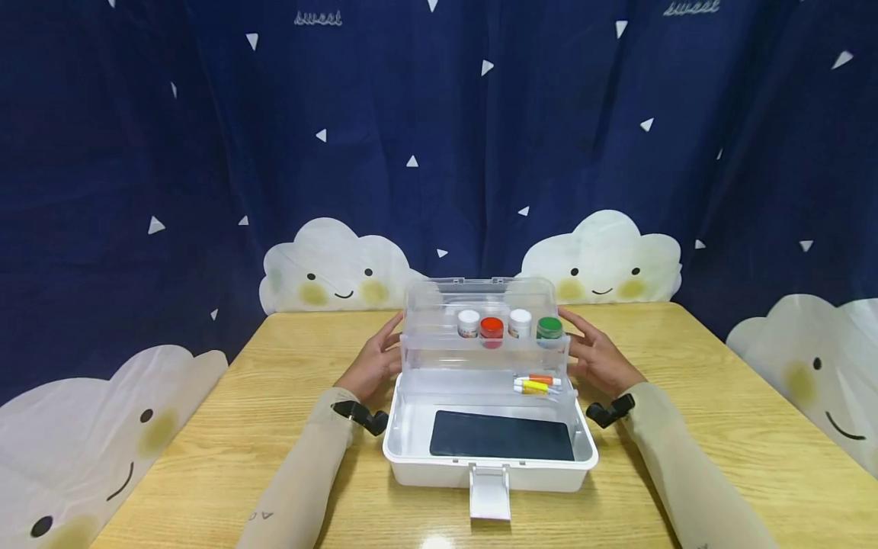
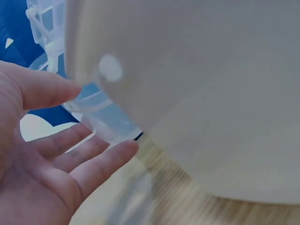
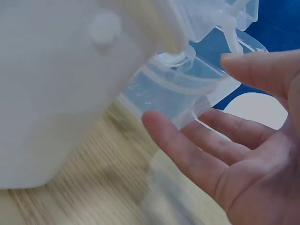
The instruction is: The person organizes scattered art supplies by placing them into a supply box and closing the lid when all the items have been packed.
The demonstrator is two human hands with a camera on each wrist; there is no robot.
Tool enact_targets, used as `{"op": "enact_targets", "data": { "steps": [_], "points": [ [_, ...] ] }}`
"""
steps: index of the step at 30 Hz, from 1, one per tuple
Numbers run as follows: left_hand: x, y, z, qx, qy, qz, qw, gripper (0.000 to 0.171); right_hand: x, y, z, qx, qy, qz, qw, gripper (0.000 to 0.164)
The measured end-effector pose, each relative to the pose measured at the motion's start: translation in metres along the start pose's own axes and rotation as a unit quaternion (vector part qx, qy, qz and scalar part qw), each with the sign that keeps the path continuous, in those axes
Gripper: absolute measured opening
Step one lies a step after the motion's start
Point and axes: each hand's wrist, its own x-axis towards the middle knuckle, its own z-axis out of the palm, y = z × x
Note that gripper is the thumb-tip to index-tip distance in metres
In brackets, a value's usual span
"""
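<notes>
A white storage box (image 1: 439, 474) stands with its clear lid (image 1: 428, 301) tipped back behind it. My left hand (image 1: 373, 362) is at the left rear of the box, my right hand (image 1: 602, 362) at the right rear. In both wrist views the fingers are extended and spread, with the fingertips right at the edge of the lid (image 2: 105, 119) and the thumbs apart from the fingers. A raised clear tray (image 1: 439, 355) holds two white-capped jars (image 1: 469, 323), a red-capped jar (image 1: 491, 329) and a green-capped jar (image 1: 549, 329).
Small orange and yellow tubes (image 1: 535, 386) lie on a lower clear shelf. A dark flat rectangular thing (image 1: 502, 436) lies on the box's floor. The white latch (image 1: 490, 496) hangs down in front. Wooden table (image 1: 288, 381) surrounds the box; a blue curtain (image 1: 384, 114) hangs behind.
</notes>
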Motion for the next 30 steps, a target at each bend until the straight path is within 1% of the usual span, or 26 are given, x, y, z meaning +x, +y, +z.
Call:
{"op": "enact_targets", "data": {
  "steps": [7, 13, 16, 24, 30],
  "points": [
    [0.0, 0.004, 0.005, 0.016, 0.021, 0.017, 0.9995, 0.074, 0.0, -0.005, 0.003, 0.001, 0.013, -0.011, 1.0, 0.066],
    [0.002, 0.003, 0.005, 0.019, 0.024, 0.038, 0.9988, 0.074, 0.0, -0.008, 0.004, 0.003, 0.022, -0.021, 1.0, 0.068],
    [0.003, 0.003, 0.005, 0.027, 0.027, 0.047, 0.9981, 0.074, 0.0, -0.009, 0.004, 0.005, 0.024, -0.028, 0.999, 0.068],
    [0.004, 0.003, 0.008, 0.03, 0.034, 0.07, 0.9965, 0.073, -0.001, -0.012, 0.007, -0.01, 0.032, -0.043, 0.999, 0.068],
    [0.003, 0.005, 0.01, 0.039, 0.039, 0.076, 0.9956, 0.073, 0.0, -0.011, 0.006, -0.03, 0.043, -0.052, 0.997, 0.068]
  ]
}}
